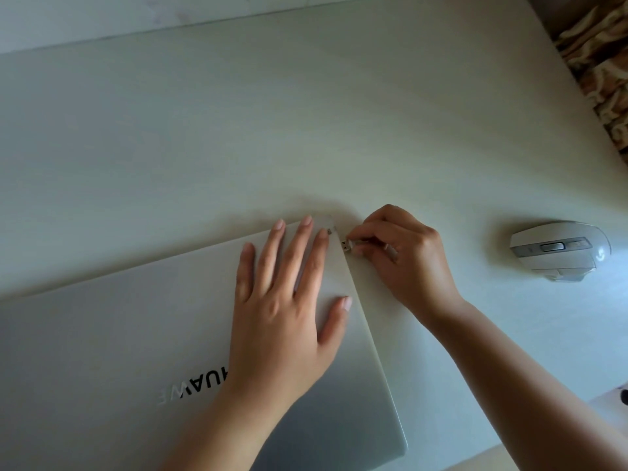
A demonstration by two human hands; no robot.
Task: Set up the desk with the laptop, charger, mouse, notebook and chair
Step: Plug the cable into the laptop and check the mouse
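Observation:
A closed silver laptop lies on the pale desk, lid up, its logo facing me upside down. My left hand rests flat on the lid near its far right corner, fingers spread. Just right of that corner, my right hand pinches a small metal plug, whose tip points at the laptop's right edge and sits right beside it. A white and grey mouse sits on the desk to the right, apart from both hands. Whatever cable runs from the plug is hidden inside my fist.
The desk's back edge meets a light wall at the top. A brown patterned fabric lies beyond the desk's right edge. A white object with dark spots shows at the lower right corner.

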